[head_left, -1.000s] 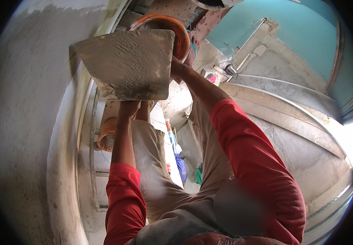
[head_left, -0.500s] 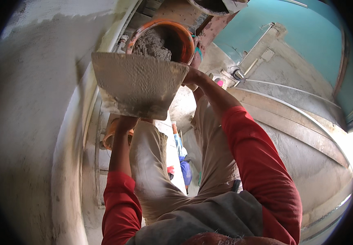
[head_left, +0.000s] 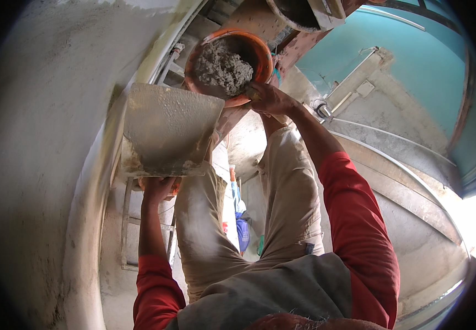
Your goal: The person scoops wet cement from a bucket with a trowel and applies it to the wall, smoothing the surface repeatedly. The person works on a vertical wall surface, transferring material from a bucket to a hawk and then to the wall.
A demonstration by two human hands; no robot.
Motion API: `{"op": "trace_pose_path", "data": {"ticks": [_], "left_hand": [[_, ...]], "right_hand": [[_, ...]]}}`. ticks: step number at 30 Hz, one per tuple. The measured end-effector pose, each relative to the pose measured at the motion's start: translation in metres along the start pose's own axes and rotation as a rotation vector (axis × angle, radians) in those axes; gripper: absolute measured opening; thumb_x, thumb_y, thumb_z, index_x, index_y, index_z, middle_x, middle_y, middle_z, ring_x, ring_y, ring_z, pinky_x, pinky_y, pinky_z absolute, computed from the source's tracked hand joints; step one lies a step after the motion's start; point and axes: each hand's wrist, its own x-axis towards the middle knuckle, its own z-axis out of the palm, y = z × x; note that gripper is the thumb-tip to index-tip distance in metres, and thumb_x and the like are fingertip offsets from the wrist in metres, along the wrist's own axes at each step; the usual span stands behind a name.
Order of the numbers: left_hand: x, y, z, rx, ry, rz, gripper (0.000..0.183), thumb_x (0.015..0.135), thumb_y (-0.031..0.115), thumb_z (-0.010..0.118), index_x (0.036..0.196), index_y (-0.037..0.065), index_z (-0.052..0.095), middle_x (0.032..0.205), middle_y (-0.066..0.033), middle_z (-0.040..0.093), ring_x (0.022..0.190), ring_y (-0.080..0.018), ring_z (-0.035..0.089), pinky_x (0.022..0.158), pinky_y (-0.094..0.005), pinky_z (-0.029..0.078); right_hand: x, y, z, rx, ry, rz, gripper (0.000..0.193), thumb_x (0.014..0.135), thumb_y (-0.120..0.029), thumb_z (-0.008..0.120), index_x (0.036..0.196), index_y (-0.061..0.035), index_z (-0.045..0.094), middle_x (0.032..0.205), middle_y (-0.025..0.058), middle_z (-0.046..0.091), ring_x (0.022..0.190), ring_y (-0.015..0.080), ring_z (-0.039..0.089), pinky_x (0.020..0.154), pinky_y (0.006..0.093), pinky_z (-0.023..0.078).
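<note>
My left hand [head_left: 160, 187] is closed beneath a flat plastering hawk [head_left: 169, 129], a squarish board smeared with thin wet mortar. The hawk hides most of its fingers. The board hangs over my left thigh, just nearer to me than an orange bucket [head_left: 189, 69]. Lumpy grey mortar [head_left: 221, 66] lies in the bucket. At the bucket's near right rim, my right hand [head_left: 271, 99] is closed around something with a small yellowish end; the rest of it is hidden by the hand and mortar.
A bare plastered wall [head_left: 40, 165] rises close on my left. Beyond the bucket, a second round container [head_left: 287, 25] stands on the planks. Another orange bucket [head_left: 173, 187] shows partly below the hawk, beside a metal frame [head_left: 125, 242]. A curved plank ledge [head_left: 397, 176] runs along the right.
My right hand has moved from the hawk's right edge to the bucket's rim. The hawk has shifted left and toward me, uncovering more of the bucket and its mortar.
</note>
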Motion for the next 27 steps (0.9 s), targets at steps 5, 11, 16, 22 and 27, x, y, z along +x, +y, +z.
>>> {"op": "trace_pose_path", "data": {"ticks": [5,11,16,22,27], "left_hand": [[-0.006,-0.008,-0.008,0.000,-0.104,-0.048,0.033,0.092,0.024,0.071,0.117,0.003,0.068,0.110,-0.0146,0.073,0.103,-0.0289,0.069,0.091,-0.0388,0.051],[0.055,0.003,-0.008,-0.070,-0.243,0.011,0.043,0.089,0.011,0.073,0.129,0.001,0.061,0.122,-0.0148,0.068,0.109,-0.0242,0.064,0.098,-0.0366,0.048],[0.077,0.045,0.024,-0.434,-0.105,0.070,0.034,0.086,0.016,0.075,0.115,-0.002,0.069,0.108,-0.0109,0.074,0.098,-0.0171,0.067,0.088,-0.0347,0.052],[0.092,0.027,0.039,-0.307,-0.223,-0.021,0.037,0.086,0.008,0.072,0.121,-0.002,0.065,0.119,-0.0078,0.069,0.103,-0.0175,0.064,0.093,-0.0343,0.051],[0.094,-0.006,0.048,-0.157,-0.104,0.208,0.042,0.085,0.011,0.072,0.124,0.000,0.063,0.124,-0.0101,0.068,0.110,-0.0228,0.064,0.098,-0.0374,0.050]], "right_hand": [[-0.023,-0.027,-0.012,-0.232,0.050,-0.182,0.056,0.088,-0.014,0.067,0.140,-0.0046,0.050,0.106,0.0175,0.068,0.086,0.0204,0.070,0.071,0.0341,0.058],[-0.071,-0.072,-0.010,-0.605,0.212,-0.398,0.045,0.088,-0.018,0.069,0.130,-0.0054,0.057,0.108,0.0151,0.069,0.096,0.0276,0.068,0.081,0.0399,0.056],[-0.113,-0.072,0.054,-0.469,0.435,-0.182,0.047,0.080,-0.014,0.069,0.125,-0.0078,0.058,0.113,0.0116,0.068,0.088,0.0324,0.071,0.077,0.0406,0.059],[-0.080,-0.059,0.119,-0.593,0.766,-0.350,0.032,0.078,-0.008,0.068,0.109,-0.0065,0.059,0.099,0.0114,0.062,0.093,0.0311,0.066,0.073,0.0414,0.056],[-0.125,-0.076,0.124,-0.579,0.506,-0.489,0.031,0.076,-0.007,0.071,0.103,-0.0057,0.058,0.097,0.0090,0.062,0.081,0.0293,0.066,0.063,0.0401,0.055]]}}
